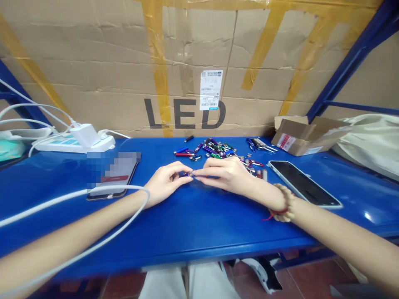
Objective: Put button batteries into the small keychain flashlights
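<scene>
My left hand (165,182) is closed, its thumb and fingertips pinching a small shiny part (191,174) with a dark blue or purple end. From the other side my right hand (226,174) grips the same part between its thumb and fingers. Most of the part is hidden by the fingertips, so its exact kind cannot be made out. Just behind the hands lies a pile of small metallic tubes (215,146) in purple, green, blue, red and silver, mixed with little silver pieces. Beside that pile are a red tube (184,155) and a short black cylinder (189,138).
A phone (116,174) lies left, another phone (304,182) right. At the back left stands a power strip (56,143) with a white charger (84,135). A white cable (93,190) crosses above my left forearm. An open carton (302,137) sits back right; a large LED box (124,83) walls the rear.
</scene>
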`<control>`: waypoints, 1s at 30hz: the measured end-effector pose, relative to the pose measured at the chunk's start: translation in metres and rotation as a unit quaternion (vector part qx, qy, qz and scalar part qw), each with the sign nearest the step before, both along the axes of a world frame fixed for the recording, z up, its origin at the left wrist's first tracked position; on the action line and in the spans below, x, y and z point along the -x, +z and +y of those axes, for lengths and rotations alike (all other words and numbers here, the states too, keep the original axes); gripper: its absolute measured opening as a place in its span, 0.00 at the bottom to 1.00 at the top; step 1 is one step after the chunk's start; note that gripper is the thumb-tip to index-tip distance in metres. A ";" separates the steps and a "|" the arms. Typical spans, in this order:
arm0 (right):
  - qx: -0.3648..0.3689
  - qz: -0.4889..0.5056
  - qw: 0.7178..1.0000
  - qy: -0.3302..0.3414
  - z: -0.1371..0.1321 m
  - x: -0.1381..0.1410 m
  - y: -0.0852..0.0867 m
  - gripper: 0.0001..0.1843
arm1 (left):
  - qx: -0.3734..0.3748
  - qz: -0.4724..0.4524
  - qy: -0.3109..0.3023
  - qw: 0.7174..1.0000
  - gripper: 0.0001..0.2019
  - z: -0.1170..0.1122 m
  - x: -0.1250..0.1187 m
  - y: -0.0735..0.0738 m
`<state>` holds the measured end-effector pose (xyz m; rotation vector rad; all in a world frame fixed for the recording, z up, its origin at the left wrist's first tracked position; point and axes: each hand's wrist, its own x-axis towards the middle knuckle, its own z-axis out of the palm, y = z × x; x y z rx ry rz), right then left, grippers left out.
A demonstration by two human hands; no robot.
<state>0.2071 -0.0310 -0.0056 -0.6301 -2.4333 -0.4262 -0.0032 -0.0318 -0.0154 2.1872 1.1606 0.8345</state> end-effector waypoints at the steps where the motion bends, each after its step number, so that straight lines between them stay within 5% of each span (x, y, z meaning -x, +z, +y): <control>1: 0.000 0.003 1.000 0.004 0.000 0.001 0.000 0.15 | 0.000 0.002 -0.002 1.000 0.13 0.000 0.000 0.000; 11: 0.082 0.018 0.996 0.024 -0.004 0.004 0.001 0.14 | 0.008 -0.012 -0.001 1.000 0.11 0.000 -0.001 -0.001; 20: -0.003 -0.004 1.000 0.011 -0.004 0.004 0.000 0.13 | 0.063 -0.035 0.002 0.997 0.12 -0.004 -0.003 0.003; 25: 0.048 0.089 0.985 -0.141 0.003 -0.013 0.024 0.12 | 0.099 -0.107 0.002 0.989 0.12 -0.005 -0.004 0.004; 30: 0.119 -0.007 0.948 -0.295 0.016 -0.034 0.033 0.08 | 0.118 -0.133 -0.004 0.984 0.11 -0.005 -0.004 0.003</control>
